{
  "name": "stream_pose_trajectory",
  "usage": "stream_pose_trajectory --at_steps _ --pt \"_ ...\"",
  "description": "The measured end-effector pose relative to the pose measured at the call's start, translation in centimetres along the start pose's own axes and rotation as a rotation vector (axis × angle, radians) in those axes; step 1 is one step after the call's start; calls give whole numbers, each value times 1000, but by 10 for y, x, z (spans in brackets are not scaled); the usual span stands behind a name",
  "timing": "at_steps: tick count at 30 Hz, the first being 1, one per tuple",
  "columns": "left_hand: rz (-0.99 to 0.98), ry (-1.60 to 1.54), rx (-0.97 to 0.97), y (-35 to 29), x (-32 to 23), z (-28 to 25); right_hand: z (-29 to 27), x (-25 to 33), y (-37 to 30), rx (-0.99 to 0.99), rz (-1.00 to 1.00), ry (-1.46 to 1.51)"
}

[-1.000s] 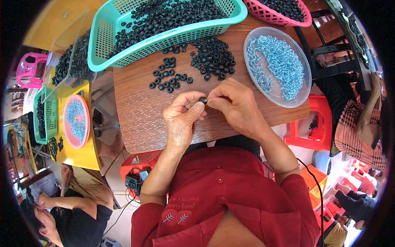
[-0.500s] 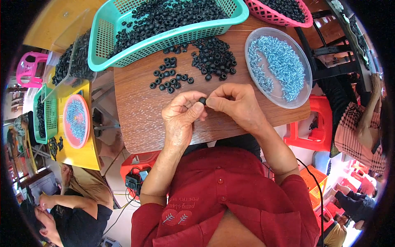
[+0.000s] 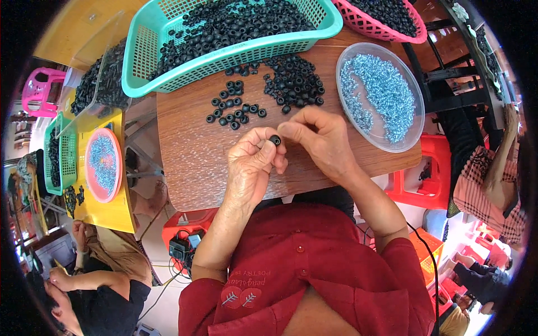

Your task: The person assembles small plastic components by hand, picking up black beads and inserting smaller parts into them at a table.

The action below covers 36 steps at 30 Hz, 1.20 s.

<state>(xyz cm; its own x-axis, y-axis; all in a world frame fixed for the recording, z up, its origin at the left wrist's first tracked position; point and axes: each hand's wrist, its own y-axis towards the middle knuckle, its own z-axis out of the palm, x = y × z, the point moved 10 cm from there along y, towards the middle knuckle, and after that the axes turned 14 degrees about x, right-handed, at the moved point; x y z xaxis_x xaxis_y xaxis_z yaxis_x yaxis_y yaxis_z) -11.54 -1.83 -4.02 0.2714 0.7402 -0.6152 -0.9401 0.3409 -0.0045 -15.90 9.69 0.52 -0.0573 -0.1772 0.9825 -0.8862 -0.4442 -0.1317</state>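
Between the thumb and fingers of my left hand (image 3: 249, 159) is a small round black part (image 3: 274, 140), its ringed opening turned up and to the right. My right hand (image 3: 322, 140) is just to the right and a little above it, thumb and forefinger pinched together; anything between them is too small to make out. Beyond both hands, loose round black parts (image 3: 230, 105) lie scattered on the brown table (image 3: 190, 168), with a denser heap (image 3: 294, 84) to their right. Small glossy blue pieces (image 3: 386, 92) fill part of a round clear tray (image 3: 343, 103) at the right.
A turquoise basket (image 3: 235, 56) full of black parts stands along the far side, a pink basket (image 3: 372, 28) at the far right. Red stools (image 3: 434, 173) flank the table. At the left, another person (image 3: 106, 285) sits by a yellow table (image 3: 115, 210). A black cable (image 3: 428, 252) hangs at right.
My right hand has drawn slightly away from the black part, its fingers rising off it. The part has tilted in my left hand so its opening now shows.
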Motion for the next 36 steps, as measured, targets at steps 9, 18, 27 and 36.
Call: stream_pose_trajectory --at_steps 9,18,27,36 --pt "-4 -17 -24 -4 2 -6 34 56 50 -182 -579 -1296" --pt "-13 -16 -39 -4 0 -8 66 49 73 -7 -615 -1602" --pt "-17 -5 -56 -3 1 -10 57 52 69 -41 -672 -1506" --pt "-31 30 -63 -3 0 -9 13 49 67 -120 -577 -921"
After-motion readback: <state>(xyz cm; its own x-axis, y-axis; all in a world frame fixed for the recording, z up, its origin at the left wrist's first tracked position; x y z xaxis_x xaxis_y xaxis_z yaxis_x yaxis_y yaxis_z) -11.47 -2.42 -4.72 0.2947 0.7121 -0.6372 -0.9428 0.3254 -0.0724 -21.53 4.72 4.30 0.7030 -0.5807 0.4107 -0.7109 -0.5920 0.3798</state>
